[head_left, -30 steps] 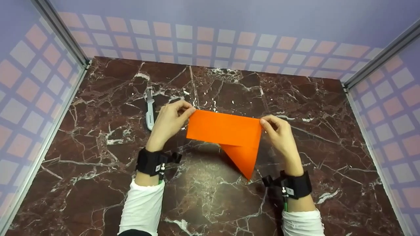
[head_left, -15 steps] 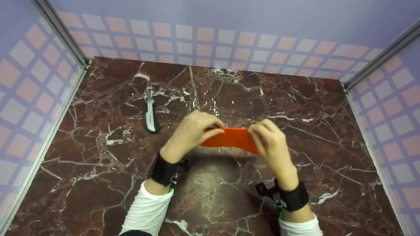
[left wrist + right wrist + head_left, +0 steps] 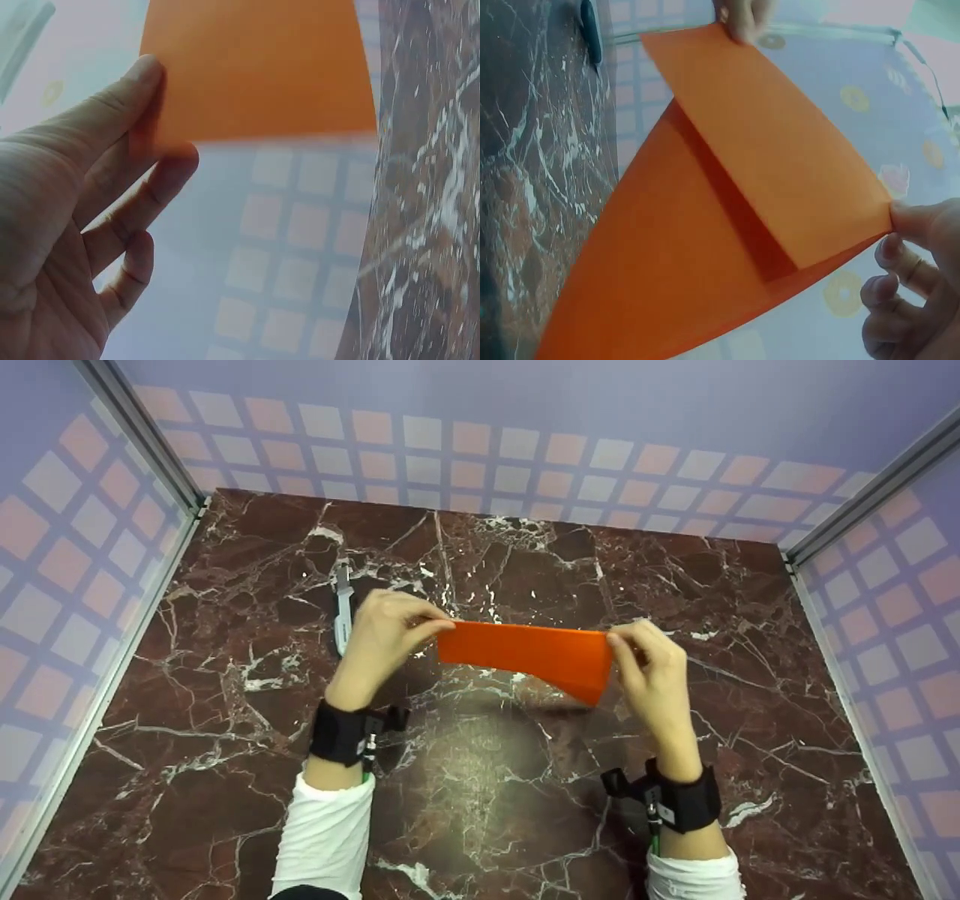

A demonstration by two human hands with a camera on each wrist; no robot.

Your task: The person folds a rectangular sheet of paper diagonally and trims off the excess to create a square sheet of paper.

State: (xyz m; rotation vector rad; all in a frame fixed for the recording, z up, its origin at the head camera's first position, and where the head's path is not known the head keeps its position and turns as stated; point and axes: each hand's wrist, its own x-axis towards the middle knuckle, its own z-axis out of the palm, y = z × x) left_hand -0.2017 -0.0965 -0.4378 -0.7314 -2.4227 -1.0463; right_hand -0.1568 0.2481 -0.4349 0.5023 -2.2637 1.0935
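A folded sheet of orange paper (image 3: pixel 525 649) is stretched between both hands above the marbled tabletop. My left hand (image 3: pixel 382 641) pinches its upper left corner between thumb and fingers. At the upper right corner my right hand (image 3: pixel 652 675) pinches the paper the same way. In the right wrist view, a rectangular flap of the orange paper (image 3: pixel 772 157) lies over a larger triangular part, with a gap between the layers. From the left wrist, the end of the orange paper (image 3: pixel 255 75) stands up from the thumb and fingertips.
A box cutter (image 3: pixel 343 611) with its blade out lies on the marbled table (image 3: pixel 225 750), just left of my left hand and partly hidden by it. Tiny pale scraps dot the table behind the paper. Checked panels (image 3: pixel 517 442) enclose the back and sides.
Half a second ago the hands came close together over the paper, covering the box cutter less. Now they are spread apart again, and the paper is tilted more edge-on than one second ago.
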